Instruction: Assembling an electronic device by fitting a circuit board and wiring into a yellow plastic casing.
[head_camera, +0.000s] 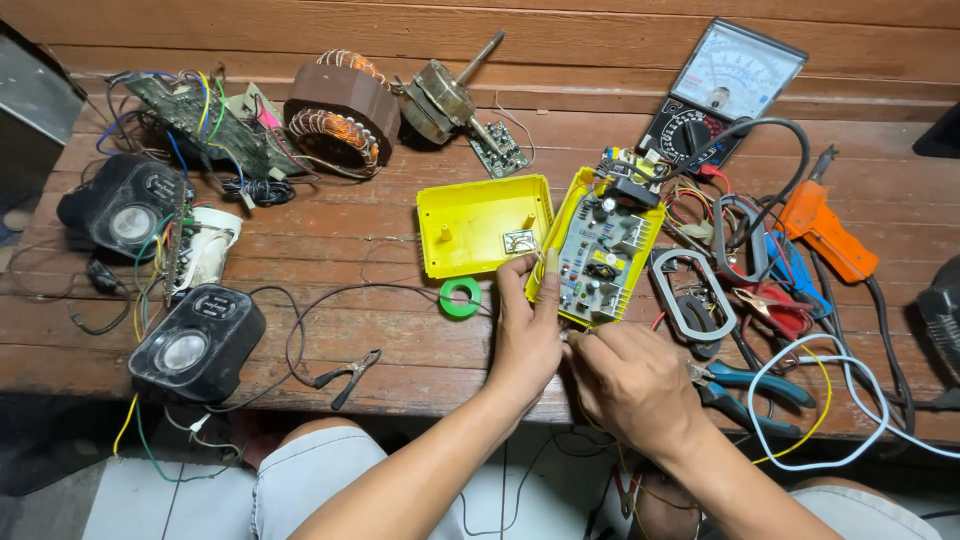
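On the wooden table (300, 330), the left hand (527, 335) pinches the edge of the open yellow case (560, 235) holding a circuit board (600, 255); the right hand (630, 385) rests at its lower edge, fingers pressed together, beside blue-handled pliers (750, 385).

On the wooden worktop (400, 330), the left hand (527, 335) grips the near-left edge of the yellow case half with circuit board (598, 250). The right hand (630, 385) pinches at its near corner. The empty yellow cover (480, 225) lies at 9 o'clock of the board, touching it; the green tape roll (460, 298) lies just beside the left hand.
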